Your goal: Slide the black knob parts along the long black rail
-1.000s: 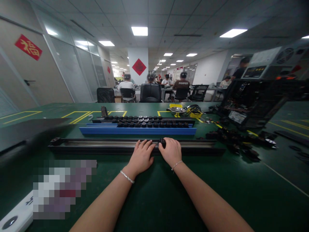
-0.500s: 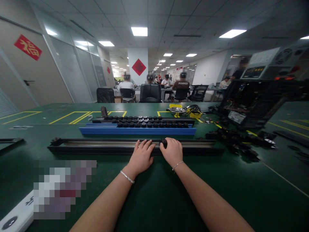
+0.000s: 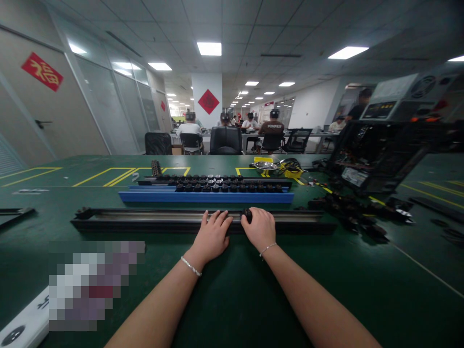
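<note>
A long black rail (image 3: 145,224) with a pale metal channel along its middle lies crosswise on the green table in front of me. My left hand (image 3: 213,234) rests over the rail's near side with its fingers stretched forward onto the channel. Just to the right, my right hand (image 3: 261,226) grips a small round black part (image 3: 247,214) at the channel; its lower side is hidden by my fingers. Behind the rail lies a blue rail (image 3: 206,197), with rows of small black round parts (image 3: 224,187) along it and on a dark rail behind it.
At the right, a heap of black parts (image 3: 358,212) lies before an opened computer case (image 3: 366,154). A metal bowl (image 3: 266,166) and yellow containers (image 3: 292,170) stand at the back. A white box (image 3: 27,319), partly blurred out, is at the lower left. People sit beyond the table.
Hardly anything differs. My right hand has shifted very slightly to the right with the black part; my left hand stays on the rail.
</note>
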Action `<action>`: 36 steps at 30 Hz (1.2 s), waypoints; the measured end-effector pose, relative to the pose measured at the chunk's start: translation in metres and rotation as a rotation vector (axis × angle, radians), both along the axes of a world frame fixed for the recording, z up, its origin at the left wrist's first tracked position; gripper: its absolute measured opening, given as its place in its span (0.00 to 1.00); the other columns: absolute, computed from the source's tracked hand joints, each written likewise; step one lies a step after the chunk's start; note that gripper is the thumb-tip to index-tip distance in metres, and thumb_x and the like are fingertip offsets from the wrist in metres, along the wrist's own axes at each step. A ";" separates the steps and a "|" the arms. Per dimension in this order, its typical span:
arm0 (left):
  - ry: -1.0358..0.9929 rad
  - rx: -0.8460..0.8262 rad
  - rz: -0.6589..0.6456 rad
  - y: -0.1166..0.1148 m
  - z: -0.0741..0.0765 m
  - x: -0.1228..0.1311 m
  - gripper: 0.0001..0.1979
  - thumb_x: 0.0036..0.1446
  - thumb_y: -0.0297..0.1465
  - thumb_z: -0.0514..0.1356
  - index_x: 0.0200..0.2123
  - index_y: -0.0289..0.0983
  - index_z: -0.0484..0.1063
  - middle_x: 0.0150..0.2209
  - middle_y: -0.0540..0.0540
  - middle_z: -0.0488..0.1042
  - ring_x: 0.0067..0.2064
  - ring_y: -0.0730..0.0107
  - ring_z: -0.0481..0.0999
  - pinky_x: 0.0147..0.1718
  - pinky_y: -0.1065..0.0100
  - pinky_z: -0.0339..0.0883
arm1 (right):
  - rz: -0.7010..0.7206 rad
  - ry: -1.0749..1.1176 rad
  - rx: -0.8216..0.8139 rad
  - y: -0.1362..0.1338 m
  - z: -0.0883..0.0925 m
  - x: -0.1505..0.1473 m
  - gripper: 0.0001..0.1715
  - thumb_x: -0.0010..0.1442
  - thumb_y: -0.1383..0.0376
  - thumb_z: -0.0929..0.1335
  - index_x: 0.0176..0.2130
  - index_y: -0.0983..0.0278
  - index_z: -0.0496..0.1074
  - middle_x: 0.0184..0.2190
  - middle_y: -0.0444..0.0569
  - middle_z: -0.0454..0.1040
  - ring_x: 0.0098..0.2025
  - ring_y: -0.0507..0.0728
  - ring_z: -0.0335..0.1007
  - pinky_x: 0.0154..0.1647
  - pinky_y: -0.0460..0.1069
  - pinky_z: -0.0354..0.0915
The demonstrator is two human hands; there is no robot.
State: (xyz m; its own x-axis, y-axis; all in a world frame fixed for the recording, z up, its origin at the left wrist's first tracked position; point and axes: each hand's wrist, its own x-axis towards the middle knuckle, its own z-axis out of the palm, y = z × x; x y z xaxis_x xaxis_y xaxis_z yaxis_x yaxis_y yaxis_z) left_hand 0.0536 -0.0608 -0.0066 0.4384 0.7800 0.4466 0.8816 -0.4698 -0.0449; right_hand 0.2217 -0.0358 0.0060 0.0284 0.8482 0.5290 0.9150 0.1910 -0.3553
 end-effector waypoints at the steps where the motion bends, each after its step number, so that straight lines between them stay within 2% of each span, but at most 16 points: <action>1: -0.002 -0.003 0.000 0.000 0.000 0.000 0.26 0.52 0.32 0.56 0.56 0.42 0.60 0.61 0.42 0.61 0.62 0.52 0.57 0.60 0.45 0.44 | -0.002 0.001 0.000 0.000 0.000 0.001 0.14 0.58 0.60 0.61 0.37 0.64 0.71 0.39 0.53 0.75 0.46 0.59 0.66 0.49 0.53 0.52; 8: -0.002 -0.019 -0.008 0.001 0.000 -0.001 0.27 0.52 0.32 0.57 0.57 0.41 0.60 0.61 0.42 0.60 0.62 0.53 0.56 0.59 0.49 0.50 | -0.006 -0.002 -0.014 0.001 0.000 0.002 0.13 0.58 0.60 0.61 0.36 0.64 0.70 0.39 0.53 0.75 0.46 0.59 0.66 0.49 0.53 0.52; 22: -0.008 -0.024 -0.007 0.001 0.000 -0.001 0.27 0.52 0.32 0.57 0.57 0.41 0.60 0.62 0.42 0.59 0.62 0.53 0.56 0.59 0.50 0.50 | -0.042 -0.016 -0.004 0.002 -0.002 0.004 0.16 0.57 0.60 0.61 0.40 0.65 0.72 0.42 0.55 0.75 0.47 0.59 0.66 0.51 0.54 0.52; 36: -0.010 -0.018 -0.005 0.001 0.000 -0.001 0.26 0.53 0.32 0.56 0.57 0.41 0.60 0.62 0.43 0.60 0.62 0.54 0.56 0.58 0.51 0.51 | -0.059 -0.002 -0.032 0.001 0.001 0.009 0.14 0.56 0.59 0.62 0.36 0.65 0.71 0.39 0.54 0.75 0.46 0.59 0.66 0.49 0.53 0.53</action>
